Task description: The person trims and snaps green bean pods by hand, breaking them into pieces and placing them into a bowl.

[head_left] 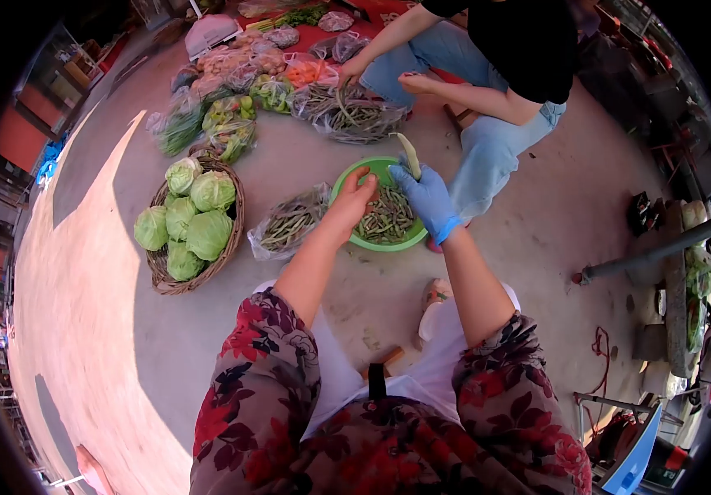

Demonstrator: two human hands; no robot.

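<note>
My right hand [428,200], in a blue glove, is closed on a long pale-green bean pod [410,155] that sticks up past its fingers. Bare, my left hand [355,203] hangs over the left side of a green plastic basin [421,239], fingers loosely curled and apart, with nothing visible in them. Inside the basin lie many short pieces of green bean [385,218]. Just left of it, an open clear plastic bag [289,221] holds more bean pieces.
A wicker basket [238,202] of cabbages [209,234] stands at left. Bagged vegetables [232,124] and a bag of long beans [347,113] lie farther off. Another person in jeans [487,157] sits opposite, one hand [353,69] at the bean bag. A grey pole [652,247] slants at right.
</note>
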